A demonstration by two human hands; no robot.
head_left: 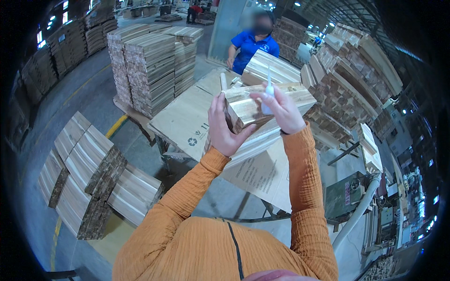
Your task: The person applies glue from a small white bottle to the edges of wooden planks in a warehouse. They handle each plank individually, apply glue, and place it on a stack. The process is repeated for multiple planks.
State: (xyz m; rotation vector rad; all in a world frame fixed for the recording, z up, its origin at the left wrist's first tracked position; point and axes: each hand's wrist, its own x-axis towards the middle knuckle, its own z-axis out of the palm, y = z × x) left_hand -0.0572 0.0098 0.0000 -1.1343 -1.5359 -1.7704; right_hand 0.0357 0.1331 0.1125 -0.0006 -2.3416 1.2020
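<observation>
In my right hand (284, 110) is a small white squeeze bottle (267, 100) with a long thin nozzle pointing up, its fingers closed around it. The bottle is over the top of a wooden board (248, 111). My left hand (224, 125) grips the left end of that board, thumb along the near edge and fingers at the far corner. More pale boards (255, 144) lie under it on a cardboard-covered table (180, 122). A short wooden piece (223, 81) stands just beyond my left hand.
Tall board stacks stand at the far left (150, 70) and right (349, 79). Lower piles (89, 173) sit on the floor at left. A person in a blue shirt (255, 47) is across the table. A green machine (347, 194) with a pale hose (358, 213) is at right.
</observation>
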